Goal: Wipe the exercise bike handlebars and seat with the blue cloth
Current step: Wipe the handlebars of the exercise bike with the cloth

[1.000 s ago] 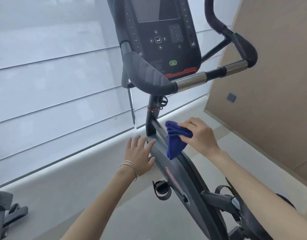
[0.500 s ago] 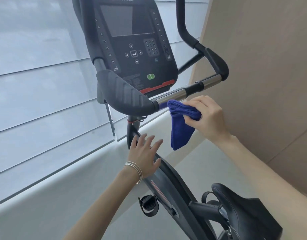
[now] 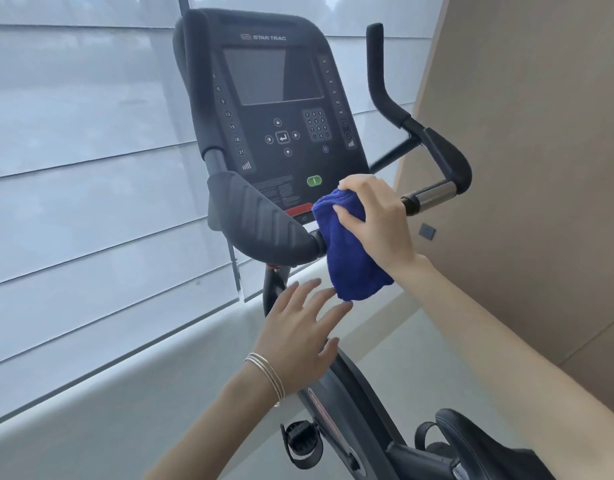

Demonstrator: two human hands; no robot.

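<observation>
Your right hand [image 3: 374,223] grips the blue cloth [image 3: 350,265] round the handlebars [image 3: 433,194]; the bar runs rightward to its end; your left hand [image 3: 298,341] hangs spread below.

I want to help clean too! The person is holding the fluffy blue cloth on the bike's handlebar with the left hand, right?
Not quite. The head view shows the right hand holding the fluffy blue cloth on the bike's black and silver handlebar. The left hand is open below it, holding nothing.
</observation>
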